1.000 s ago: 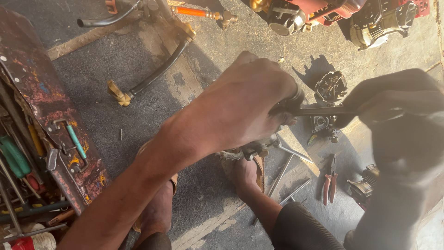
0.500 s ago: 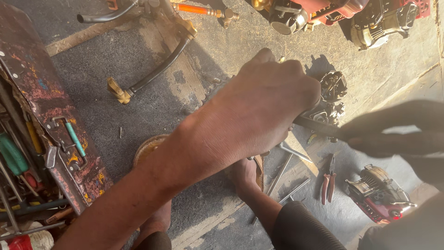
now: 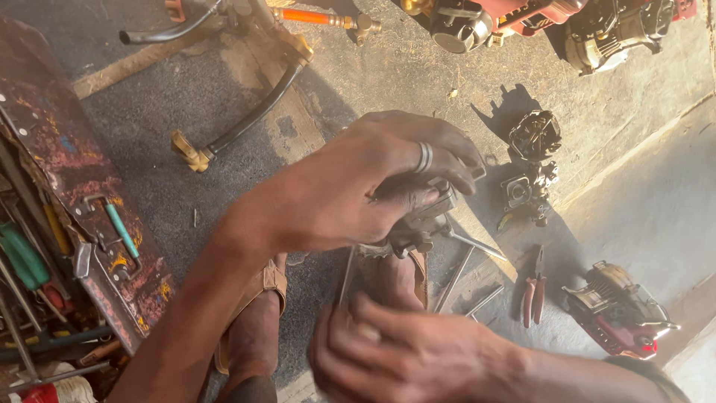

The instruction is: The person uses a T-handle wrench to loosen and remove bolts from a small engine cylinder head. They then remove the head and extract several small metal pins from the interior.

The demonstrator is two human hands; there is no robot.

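Toolbox left, pliers right of hands

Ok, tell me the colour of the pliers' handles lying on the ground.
Red: the pliers have red handles, seen best in the head view, its only view.

A single head-worn camera looks steeply down from just above the person's own arms, very near the hands, onto the concrete floor. Its field spans from the rusty toolbox at the left edge to engine parts at the right.
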